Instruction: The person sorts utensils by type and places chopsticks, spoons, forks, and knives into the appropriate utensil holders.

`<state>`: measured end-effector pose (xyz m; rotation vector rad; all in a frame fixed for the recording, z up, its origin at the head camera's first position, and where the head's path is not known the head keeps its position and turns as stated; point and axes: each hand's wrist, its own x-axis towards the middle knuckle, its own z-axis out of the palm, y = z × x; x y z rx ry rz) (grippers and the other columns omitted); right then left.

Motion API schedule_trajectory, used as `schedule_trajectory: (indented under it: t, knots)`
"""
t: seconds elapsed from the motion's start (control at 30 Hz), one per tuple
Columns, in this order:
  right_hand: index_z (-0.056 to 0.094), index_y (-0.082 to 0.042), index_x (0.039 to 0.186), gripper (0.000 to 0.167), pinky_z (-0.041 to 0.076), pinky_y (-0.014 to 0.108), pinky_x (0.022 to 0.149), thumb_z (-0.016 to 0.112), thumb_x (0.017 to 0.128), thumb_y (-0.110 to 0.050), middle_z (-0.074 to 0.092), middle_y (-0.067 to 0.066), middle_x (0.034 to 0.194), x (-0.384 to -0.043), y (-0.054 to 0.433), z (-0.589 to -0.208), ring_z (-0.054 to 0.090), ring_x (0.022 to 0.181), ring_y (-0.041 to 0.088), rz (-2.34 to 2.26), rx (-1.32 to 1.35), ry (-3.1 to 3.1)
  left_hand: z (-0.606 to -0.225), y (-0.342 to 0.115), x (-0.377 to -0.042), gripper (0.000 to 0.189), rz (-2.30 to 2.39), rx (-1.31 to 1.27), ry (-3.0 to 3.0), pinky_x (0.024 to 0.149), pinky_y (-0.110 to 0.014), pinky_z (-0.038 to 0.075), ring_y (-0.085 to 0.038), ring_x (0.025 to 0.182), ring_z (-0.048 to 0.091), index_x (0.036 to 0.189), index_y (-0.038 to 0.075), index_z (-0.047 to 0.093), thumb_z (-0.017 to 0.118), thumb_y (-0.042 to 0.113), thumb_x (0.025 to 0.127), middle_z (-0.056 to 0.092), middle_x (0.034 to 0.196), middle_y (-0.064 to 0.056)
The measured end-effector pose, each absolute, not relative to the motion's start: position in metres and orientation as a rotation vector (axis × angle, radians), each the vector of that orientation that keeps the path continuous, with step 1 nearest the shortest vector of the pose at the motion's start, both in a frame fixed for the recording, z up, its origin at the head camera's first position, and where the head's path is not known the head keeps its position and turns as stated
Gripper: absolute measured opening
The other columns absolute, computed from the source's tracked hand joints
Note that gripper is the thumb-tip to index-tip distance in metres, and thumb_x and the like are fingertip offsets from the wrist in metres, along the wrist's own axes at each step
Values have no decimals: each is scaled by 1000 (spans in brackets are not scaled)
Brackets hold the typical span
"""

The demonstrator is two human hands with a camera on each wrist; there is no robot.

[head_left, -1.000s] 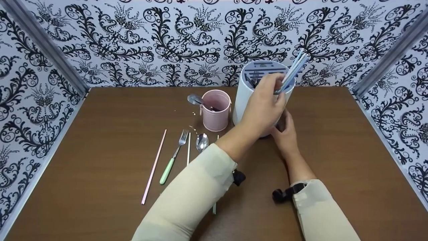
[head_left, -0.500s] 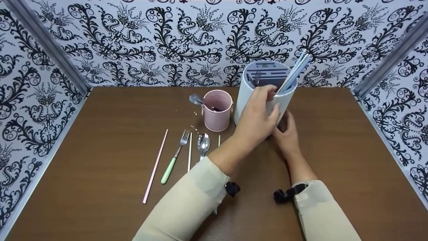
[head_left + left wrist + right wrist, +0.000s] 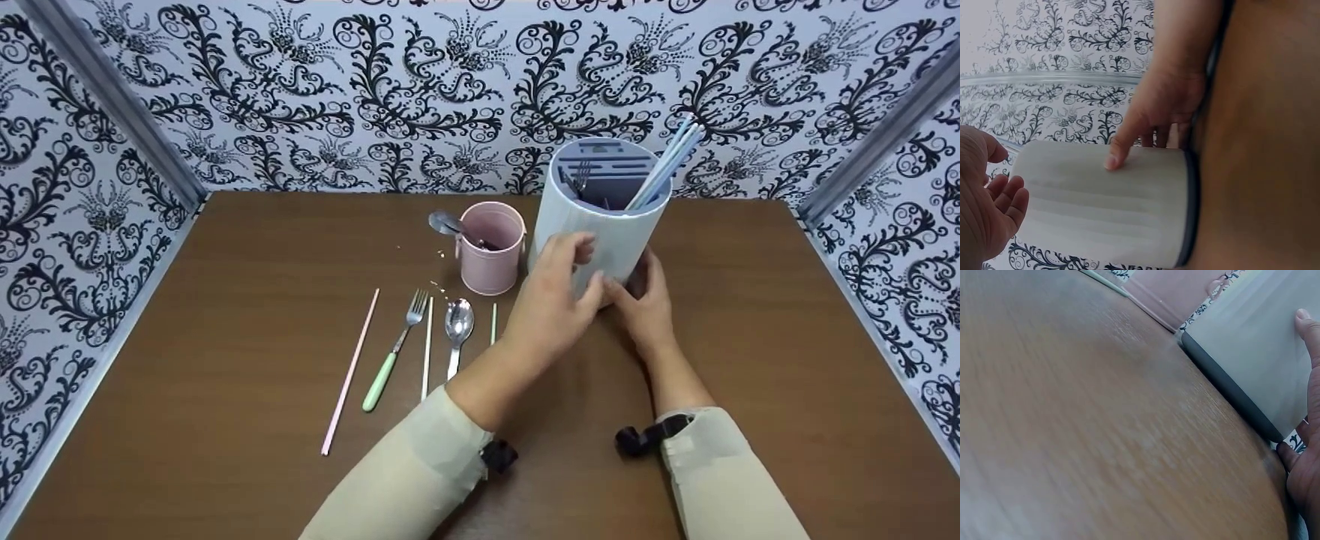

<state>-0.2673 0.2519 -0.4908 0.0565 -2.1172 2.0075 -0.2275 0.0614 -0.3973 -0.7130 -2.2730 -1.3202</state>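
A tall white utensil holder (image 3: 600, 240) with a slotted top stands at the back right of the table. Blue chopsticks (image 3: 667, 169) lean out of its right side, and a fork (image 3: 581, 178) shows inside at the left. My right hand (image 3: 646, 311) holds the holder low on its right side, thumb on the front and fingers round the side, as the left wrist view shows on the white wall (image 3: 1100, 202). Before the holder hovers my left hand (image 3: 551, 307), fingers loosely bent and holding nothing.
A pink cup (image 3: 491, 255) with a spoon (image 3: 448, 223) leaning out stands left of the holder. On the table lie a pink chopstick (image 3: 351, 371), a green-handled fork (image 3: 394, 352), a pale chopstick (image 3: 427, 345), a spoon (image 3: 458, 322) and a greenish stick (image 3: 493, 322), partly hidden.
My left hand has let go of the blue chopsticks, which now lean in the holder, and has drawn down and to the left. My right hand has stayed at the holder's base.
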Motion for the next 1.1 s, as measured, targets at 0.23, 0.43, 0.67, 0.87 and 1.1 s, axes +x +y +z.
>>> schedule_trajectory:
  t: [0.23, 0.43, 0.67, 0.87, 1.1]
  knots:
    - [24, -12, 165, 88, 25, 44, 130, 75, 93, -14, 32, 7, 169, -280, 260, -513, 31, 156, 21, 1972, 60, -2106, -420, 50, -220, 38, -1335, -671, -2293, 99, -29, 56, -21, 109, 65, 131, 2, 56, 69, 7, 96, 65, 117, -11]
    - [25, -11, 164, 87, 25, 45, 130, 75, 93, -15, 33, 8, 169, -277, 258, -509, 32, 156, 23, 1959, 58, -2106, -432, 42, -213, 39, -1343, -628, -2321, 99, -31, 56, -22, 110, 66, 131, 1, 56, 71, 7, 95, 64, 117, -11]
    - [28, -4, 162, 85, 30, 41, 126, 73, 90, -7, 39, 14, 163, -282, 258, -513, 39, 149, 25, 1968, 103, -2039, -440, 34, -210, 38, -1355, -601, -2354, 99, -30, 56, -24, 109, 66, 130, 0, 57, 71, 6, 94, 64, 116, -11]
    - [28, -3, 162, 86, 29, 39, 126, 73, 89, -9, 39, 14, 163, -282, 258, -512, 38, 148, 23, 1953, 90, -2056, -443, 28, -209, 38, -1338, -588, -2379, 96, -32, 57, -25, 105, 67, 129, 0, 58, 72, 6, 94, 64, 115, -11]
    - [26, -4, 162, 88, 27, 43, 129, 73, 89, -9, 37, 13, 165, -281, 258, -511, 37, 150, 23, 1967, 80, -2062, -446, 22, -210, 41, -1275, -593, -2437, 92, -31, 57, -22, 104, 66, 133, 3, 58, 72, 9, 95, 64, 114, -9]
